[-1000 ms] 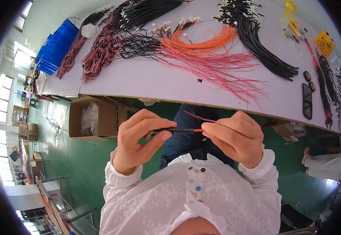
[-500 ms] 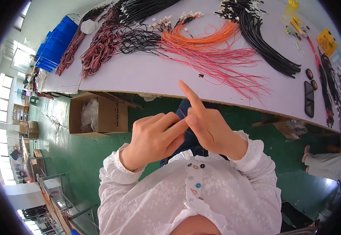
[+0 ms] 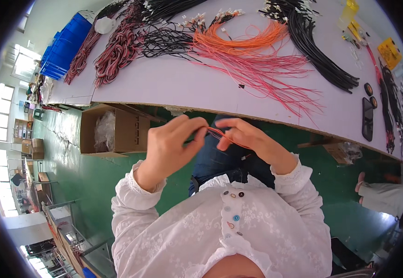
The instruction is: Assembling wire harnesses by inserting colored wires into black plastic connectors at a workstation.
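Head view: your left grip (image 3: 171, 141) was pinched on thin red-orange wires (image 3: 217, 132) above your lap (image 3: 209, 163).
Those wires ran across to your right hand (image 3: 257, 142), its fingers partly spread; whether it clamped them could not be told. Beyond, the pale worktop (image 3: 164, 88) carried orange wires (image 3: 238, 47), pink wires (image 3: 266, 76) and black cables (image 3: 319, 62); a cardboard box (image 3: 134, 134) and green floor (image 3: 95, 185) showed below.

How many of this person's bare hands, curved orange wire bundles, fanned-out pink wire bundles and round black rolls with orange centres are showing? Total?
Bare left hand and right hand, thin orange-red wires between: 2
Curved orange wire bundle: 1
Fanned-out pink wire bundle: 1
Round black rolls, orange centres: 2
Total: 6
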A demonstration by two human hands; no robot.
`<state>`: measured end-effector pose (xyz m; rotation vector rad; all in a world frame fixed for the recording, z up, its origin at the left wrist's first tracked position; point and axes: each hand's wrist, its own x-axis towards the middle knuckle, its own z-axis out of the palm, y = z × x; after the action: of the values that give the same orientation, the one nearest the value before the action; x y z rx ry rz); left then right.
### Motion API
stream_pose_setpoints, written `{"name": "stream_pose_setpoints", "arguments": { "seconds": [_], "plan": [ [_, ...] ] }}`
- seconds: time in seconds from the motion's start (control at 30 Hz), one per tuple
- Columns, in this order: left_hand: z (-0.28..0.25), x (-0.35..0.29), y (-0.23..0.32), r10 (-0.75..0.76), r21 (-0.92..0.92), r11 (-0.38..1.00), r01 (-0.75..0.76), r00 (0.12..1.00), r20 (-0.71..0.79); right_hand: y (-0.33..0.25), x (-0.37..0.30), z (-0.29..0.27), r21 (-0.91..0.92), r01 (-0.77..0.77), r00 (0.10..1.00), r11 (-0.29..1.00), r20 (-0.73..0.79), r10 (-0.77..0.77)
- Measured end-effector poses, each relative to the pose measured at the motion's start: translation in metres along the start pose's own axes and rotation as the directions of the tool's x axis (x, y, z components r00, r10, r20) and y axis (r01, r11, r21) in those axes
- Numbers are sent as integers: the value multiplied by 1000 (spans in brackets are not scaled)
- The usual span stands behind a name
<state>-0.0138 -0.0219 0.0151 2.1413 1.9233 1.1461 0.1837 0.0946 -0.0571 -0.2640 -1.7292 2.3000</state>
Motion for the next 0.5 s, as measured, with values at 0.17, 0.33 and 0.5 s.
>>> {"name": "stream_pose_setpoints", "arguments": {
  "seconds": [0.17,0.33,0.5],
  "plan": [
    [-25,-9,-5,-161,-48,986,158,985,-66,-1,-13,-2,13,126,967,992,-224,-120],
    [-36,-13,-4,-98,-123,988,98,995,8,-46,-25,4,-449,131,896,884,-328,-299],
    [-34,-5,-1,112,-100,990,-102,989,94,-86,-21,13,-716,173,904,676,-157,-398]
  ]
}}
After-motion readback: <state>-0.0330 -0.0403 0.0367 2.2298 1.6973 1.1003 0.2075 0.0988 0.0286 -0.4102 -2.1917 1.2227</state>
